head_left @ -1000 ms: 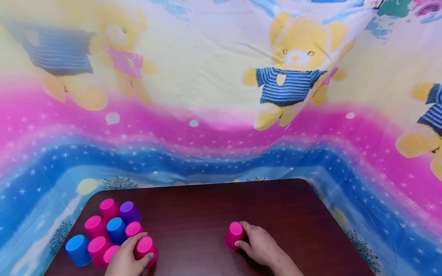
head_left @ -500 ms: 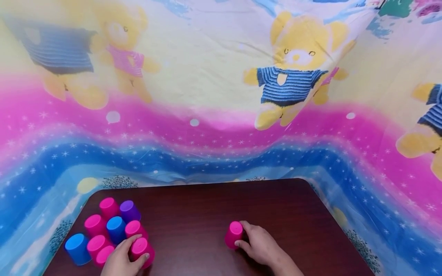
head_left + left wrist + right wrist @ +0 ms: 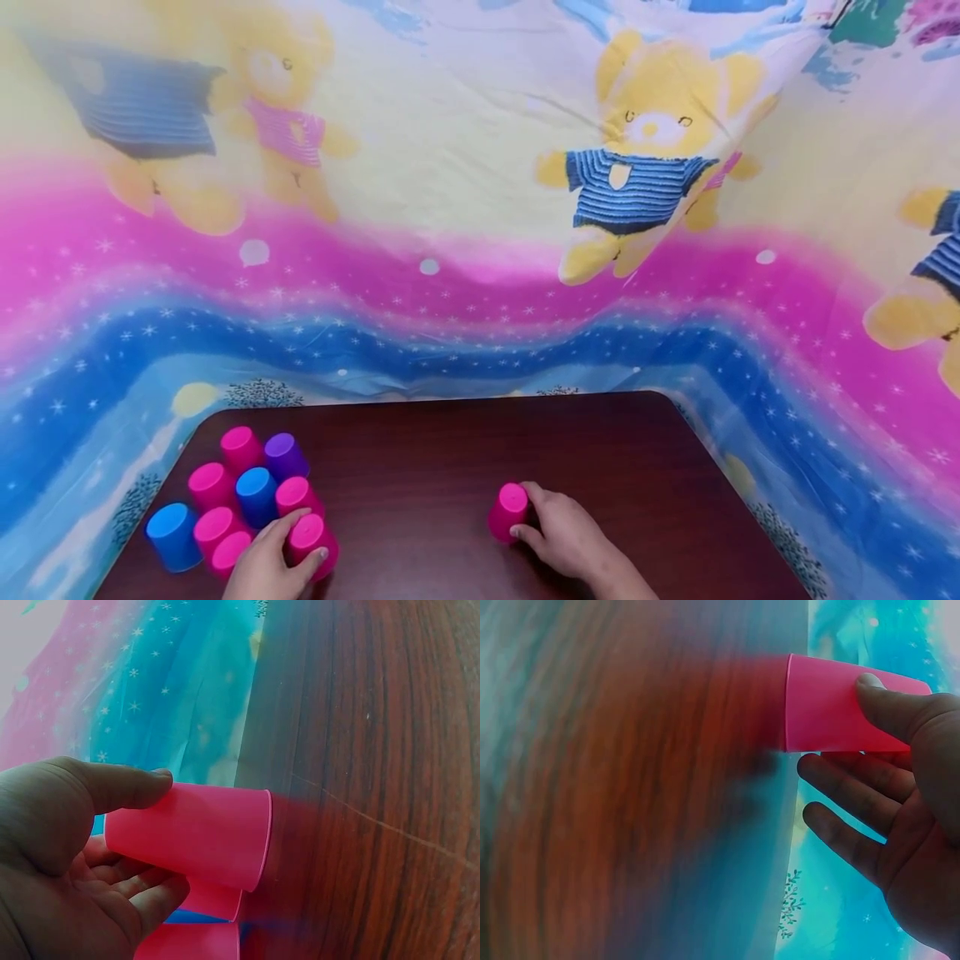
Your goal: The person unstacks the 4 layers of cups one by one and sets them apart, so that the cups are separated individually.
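Observation:
My left hand grips a pink cup that stands upside down at the near right corner of a cluster of cups. In the left wrist view its thumb lies along one side of that cup and the fingers are on the other. Farther right on the table, my right hand holds another upturned pink cup between thumb and fingers. Two lower fingers of the right hand spread away from the cup in the right wrist view. Both cups have their rims at the tabletop.
Left of my left hand stand several upturned cups: pink ones, a purple one, a blue one amid them and another blue one at the outer left. A bear-print curtain hangs behind and beside the table.
My left hand has slid its pink cup slightly left, toward the cluster. The right hand and its cup have stayed in place. The head view has shifted a little.

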`<state>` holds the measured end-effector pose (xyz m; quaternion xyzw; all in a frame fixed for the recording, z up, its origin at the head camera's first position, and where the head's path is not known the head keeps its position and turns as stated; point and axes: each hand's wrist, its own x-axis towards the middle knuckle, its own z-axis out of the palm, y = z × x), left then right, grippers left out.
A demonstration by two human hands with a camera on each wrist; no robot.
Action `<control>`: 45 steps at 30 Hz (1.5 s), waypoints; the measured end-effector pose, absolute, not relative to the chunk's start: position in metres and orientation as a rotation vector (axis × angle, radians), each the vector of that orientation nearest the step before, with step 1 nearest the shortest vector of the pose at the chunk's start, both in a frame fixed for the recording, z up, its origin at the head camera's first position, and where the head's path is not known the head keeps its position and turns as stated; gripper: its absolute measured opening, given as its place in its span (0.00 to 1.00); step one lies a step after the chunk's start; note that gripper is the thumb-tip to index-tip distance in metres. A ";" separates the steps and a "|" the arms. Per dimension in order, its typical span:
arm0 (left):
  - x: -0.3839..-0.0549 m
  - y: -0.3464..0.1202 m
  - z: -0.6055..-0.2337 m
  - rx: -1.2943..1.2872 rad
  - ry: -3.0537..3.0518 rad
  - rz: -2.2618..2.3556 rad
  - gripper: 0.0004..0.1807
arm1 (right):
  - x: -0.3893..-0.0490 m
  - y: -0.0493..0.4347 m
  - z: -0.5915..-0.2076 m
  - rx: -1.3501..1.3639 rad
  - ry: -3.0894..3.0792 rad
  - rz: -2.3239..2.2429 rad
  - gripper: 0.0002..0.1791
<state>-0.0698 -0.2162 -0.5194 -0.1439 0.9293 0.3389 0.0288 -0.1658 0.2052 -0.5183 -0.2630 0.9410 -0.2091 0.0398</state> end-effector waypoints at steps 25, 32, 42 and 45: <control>-0.067 -0.210 -0.520 -0.482 2.866 1.111 0.46 | -0.172 0.143 -0.508 -1.003 2.844 -0.607 0.30; -0.065 -0.209 -0.518 -0.496 2.868 1.126 0.45 | -0.173 0.110 -0.503 -1.139 2.848 -0.561 0.29; -0.064 -0.209 -0.518 -0.470 2.924 1.111 0.43 | -0.175 0.060 -0.499 -1.204 2.768 -0.536 0.29; -0.062 -0.209 -0.519 -0.457 2.962 1.110 0.42 | -0.175 0.046 -0.500 -1.239 2.755 -0.520 0.30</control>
